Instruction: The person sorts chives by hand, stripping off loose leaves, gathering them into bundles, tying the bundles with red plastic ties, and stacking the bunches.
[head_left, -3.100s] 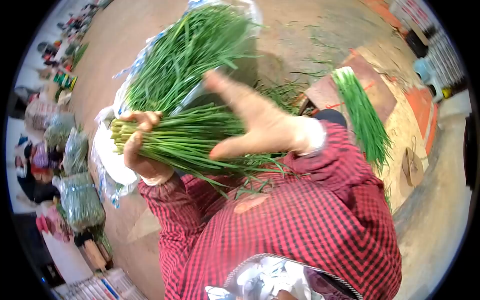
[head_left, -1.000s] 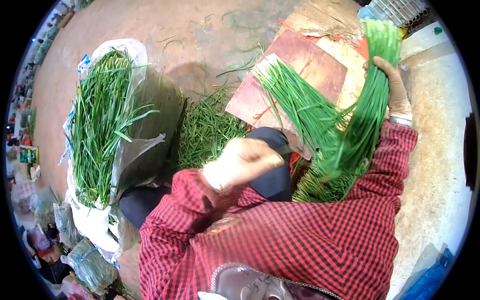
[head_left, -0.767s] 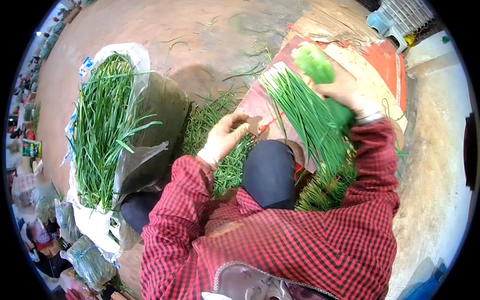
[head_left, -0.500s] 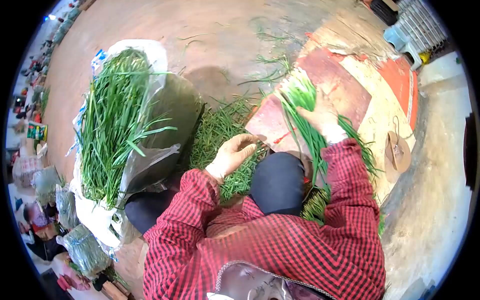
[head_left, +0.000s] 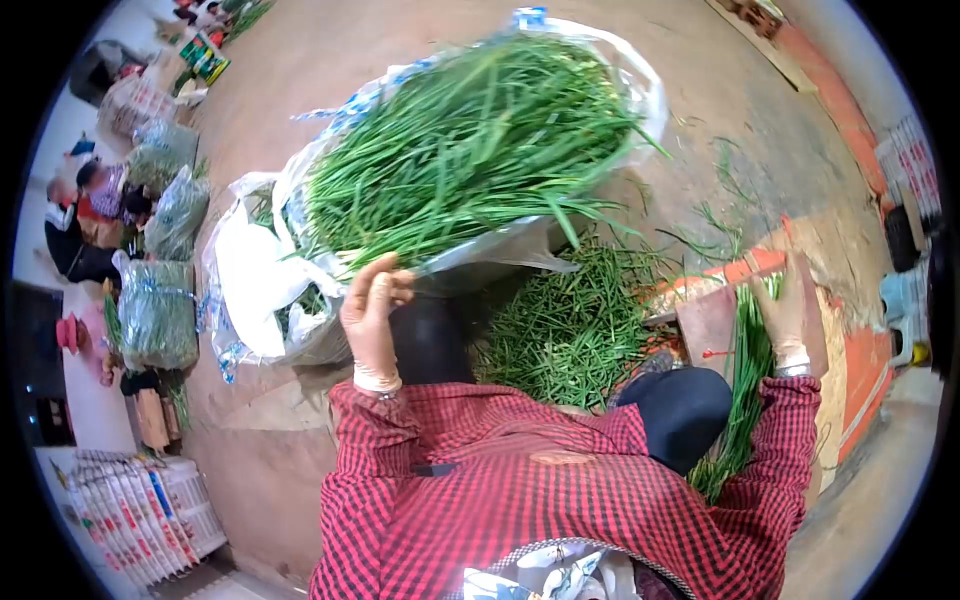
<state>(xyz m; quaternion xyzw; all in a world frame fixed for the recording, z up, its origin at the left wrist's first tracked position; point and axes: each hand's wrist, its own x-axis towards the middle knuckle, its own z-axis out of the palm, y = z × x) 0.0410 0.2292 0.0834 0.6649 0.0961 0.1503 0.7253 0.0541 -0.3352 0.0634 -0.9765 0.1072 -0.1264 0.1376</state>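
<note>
A large heap of garlic chives (head_left: 470, 150) fills an opened plastic bag (head_left: 645, 85) in front of me. My left hand (head_left: 370, 325), in a pale thin glove, is at the bag's near edge beside the stalk ends, its fingers loosely curled and apart with nothing visible in them. At the right, a bunch of chives (head_left: 750, 350) lies over a reddish board (head_left: 705, 320), its pale ends pointing away from me. My right hand (head_left: 785, 315), gloved too, is around the upper part of this bunch; its palm side is hidden.
Loose chive trimmings (head_left: 575, 330) are piled on the floor between the bag and my knee (head_left: 680, 415). Wrapped bundles (head_left: 160, 315) and people (head_left: 90, 220) are along the left. White crates (head_left: 140, 515) stand at lower left, a light-blue stool (head_left: 905, 305) at far right.
My view has turned left, bringing the bag toward the middle. My left hand has moved from above the trimmings to the bag's edge. My right hand stays at the bunch.
</note>
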